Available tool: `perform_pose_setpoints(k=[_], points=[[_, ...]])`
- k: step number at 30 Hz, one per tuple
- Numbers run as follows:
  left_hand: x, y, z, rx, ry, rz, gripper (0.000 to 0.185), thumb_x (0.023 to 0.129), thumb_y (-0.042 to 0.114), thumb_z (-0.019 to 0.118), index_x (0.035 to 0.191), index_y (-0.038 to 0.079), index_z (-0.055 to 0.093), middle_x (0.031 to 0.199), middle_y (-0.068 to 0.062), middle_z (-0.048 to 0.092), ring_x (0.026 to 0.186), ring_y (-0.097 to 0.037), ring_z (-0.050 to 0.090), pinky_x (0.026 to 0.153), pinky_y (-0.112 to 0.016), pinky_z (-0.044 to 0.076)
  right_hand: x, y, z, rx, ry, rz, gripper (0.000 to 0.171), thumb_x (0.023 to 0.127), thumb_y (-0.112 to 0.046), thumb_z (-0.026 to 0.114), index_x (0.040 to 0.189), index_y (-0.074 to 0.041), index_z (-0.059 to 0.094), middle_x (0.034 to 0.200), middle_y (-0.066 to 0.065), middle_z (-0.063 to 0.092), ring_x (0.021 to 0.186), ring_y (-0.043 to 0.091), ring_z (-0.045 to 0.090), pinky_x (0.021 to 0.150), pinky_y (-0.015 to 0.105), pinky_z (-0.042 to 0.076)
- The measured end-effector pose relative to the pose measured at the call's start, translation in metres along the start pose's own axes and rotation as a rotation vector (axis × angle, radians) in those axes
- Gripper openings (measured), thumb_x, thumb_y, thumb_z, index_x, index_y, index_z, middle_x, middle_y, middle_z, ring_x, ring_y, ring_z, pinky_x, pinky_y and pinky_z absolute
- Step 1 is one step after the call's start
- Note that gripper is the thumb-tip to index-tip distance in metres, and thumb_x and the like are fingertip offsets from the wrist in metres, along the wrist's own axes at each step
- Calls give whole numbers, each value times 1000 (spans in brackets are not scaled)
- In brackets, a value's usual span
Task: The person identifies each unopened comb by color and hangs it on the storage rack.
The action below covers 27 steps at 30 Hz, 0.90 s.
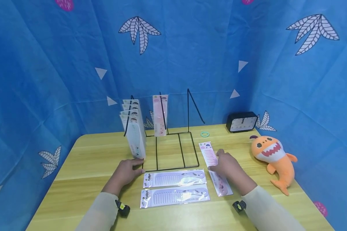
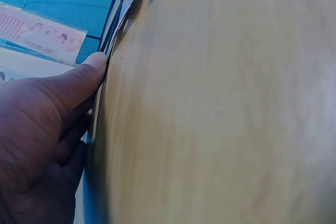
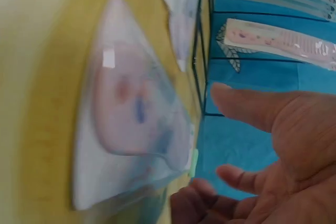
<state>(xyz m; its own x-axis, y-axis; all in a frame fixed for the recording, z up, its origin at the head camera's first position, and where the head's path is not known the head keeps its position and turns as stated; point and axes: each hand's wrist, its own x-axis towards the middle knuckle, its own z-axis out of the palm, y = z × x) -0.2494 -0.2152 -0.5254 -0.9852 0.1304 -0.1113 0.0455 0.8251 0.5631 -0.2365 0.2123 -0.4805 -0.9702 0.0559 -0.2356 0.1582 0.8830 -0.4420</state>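
While the right grip [image 1: 226, 164] gapes loosely, a pink comb packet [image 1: 209, 154] lies flat

Thumb and fingers stand parted by the packet, holding nothing, right of the wire rack [image 1: 156, 154] on the worktop [image 1: 84, 173]. The packet should prove light, fairly stiff and slippery; pinch both long edges. The left grip [image 1: 126, 171] touches the rack's near left corner; whether it pinches, I cannot tell

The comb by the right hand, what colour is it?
The comb is pink; the head view shows it best.
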Motion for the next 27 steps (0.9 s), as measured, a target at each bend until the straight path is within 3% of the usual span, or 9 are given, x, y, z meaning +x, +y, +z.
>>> perform_pose_setpoints(k=[5, 14, 22, 27], points=[[0, 2, 0, -4, 1, 2, 49, 101, 30, 81, 148, 21, 70, 163, -10, 58, 156, -42, 47, 129, -64, 38, -9, 5, 8, -77, -59, 49, 106, 89, -34, 90, 160, 18, 29, 132, 38, 60, 96, 36, 65, 87, 52, 63], [0, 1, 1, -1, 8, 5, 50, 101, 29, 81, 148, 22, 70, 163, -10, 58, 155, -42, 48, 128, -64, 40, -11, 6, 7, -56, -105, 104, 113, 93, -29, 86, 161, 24, 14, 118, 34, 66, 80, 29, 68, 68, 39, 61], [0, 3, 1, 6, 8, -9, 49, 101, 29, 81, 148, 22, 70, 163, -10, 58, 156, -43, 46, 129, -64, 38, -10, 4, 5, -116, -108, 97, 104, 96, -23, 83, 158, 28, 17, 100, 26, 66, 77, 29, 67, 61, 36, 61], [-1, 2, 2, 5, 9, -14, 49, 100, 29, 82, 147, 23, 71, 163, -10, 58, 156, -42, 47, 129, -65, 38, -4, 11, 6, -84, -121, 98, 104, 93, -25, 86, 155, 28, 22, 100, 25, 65, 78, 29, 68, 68, 40, 63]])
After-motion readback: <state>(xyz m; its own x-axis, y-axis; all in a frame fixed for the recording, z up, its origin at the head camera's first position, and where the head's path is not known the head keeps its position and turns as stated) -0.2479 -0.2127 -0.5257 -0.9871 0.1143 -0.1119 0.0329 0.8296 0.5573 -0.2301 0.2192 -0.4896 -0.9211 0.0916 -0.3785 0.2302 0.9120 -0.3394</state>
